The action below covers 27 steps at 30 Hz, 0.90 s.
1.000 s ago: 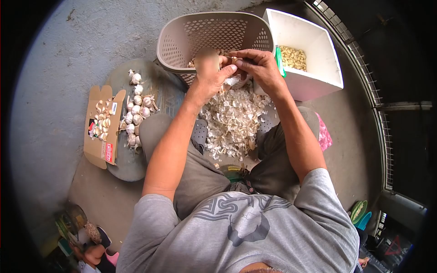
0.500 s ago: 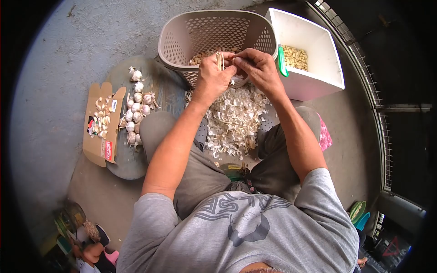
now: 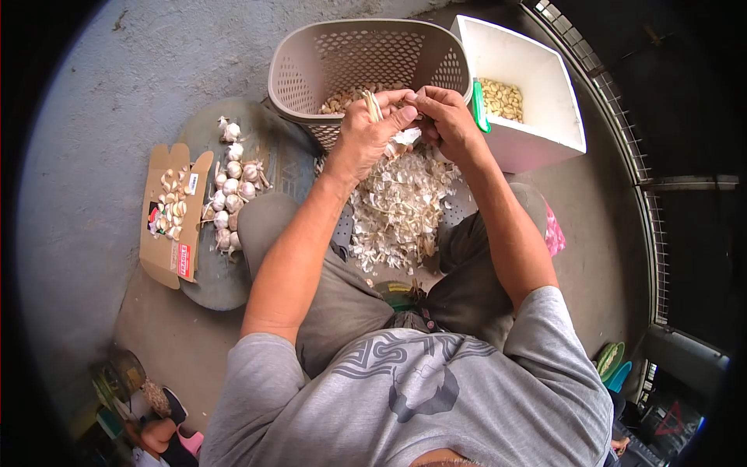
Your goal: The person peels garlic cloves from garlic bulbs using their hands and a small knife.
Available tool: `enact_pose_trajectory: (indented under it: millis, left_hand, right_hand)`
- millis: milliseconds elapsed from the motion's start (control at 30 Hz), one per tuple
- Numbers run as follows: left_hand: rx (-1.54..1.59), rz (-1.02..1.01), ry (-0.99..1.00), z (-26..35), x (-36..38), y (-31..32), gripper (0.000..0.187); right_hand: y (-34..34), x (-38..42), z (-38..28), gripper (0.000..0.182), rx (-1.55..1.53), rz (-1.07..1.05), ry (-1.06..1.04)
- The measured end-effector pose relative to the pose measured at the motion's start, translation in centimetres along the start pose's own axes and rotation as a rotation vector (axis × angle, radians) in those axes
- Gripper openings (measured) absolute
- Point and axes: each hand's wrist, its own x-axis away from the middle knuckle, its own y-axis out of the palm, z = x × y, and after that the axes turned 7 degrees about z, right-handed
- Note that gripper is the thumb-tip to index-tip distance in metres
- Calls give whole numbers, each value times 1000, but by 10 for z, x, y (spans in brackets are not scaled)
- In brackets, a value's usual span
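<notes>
Both forearms reach forward on either side of a heap of papery skins (image 3: 401, 206). The left hand (image 3: 364, 140), half curled, grips a pale stalk (image 3: 373, 107); the right hand (image 3: 449, 121) pinches narrowly beside it, on what I can't tell. Just beyond, garlic cloves (image 3: 337, 103) lie in the brown basket (image 3: 285, 82).

Soft light — dark, curved edges

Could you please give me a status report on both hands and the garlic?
Left hand holding pale garlic stalk; right hand at left fingertips, its grip partly hidden. Garlic skins heaped below. Green handle nearby, no obstruction visible.
</notes>
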Motion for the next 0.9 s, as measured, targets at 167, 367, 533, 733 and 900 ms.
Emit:
enact_pose_trajectory:
  millis: [167,367,533,733,900]
  left_hand:
    - [104,29,-78,-4,-3,-9,30]
    - [326,97,-214,-7,-5,-7,20]
    - [428,22,-305,-2,-8,-10,21]
    - [436,-22,-326,-7,-14,-8,31]
    - [430,27,-364,-6,-11,-11,24]
  right_hand:
    - [3,-1,-2,38,272,48,-132]
    - [-33,-9,-16,26,1106,311,-530]
    - [-119,-44,-31,39,1478,317,-333]
    - [-141,-57,-7,74,1357,159,-56]
    - [-147,-70,15,72,1347,270,-127]
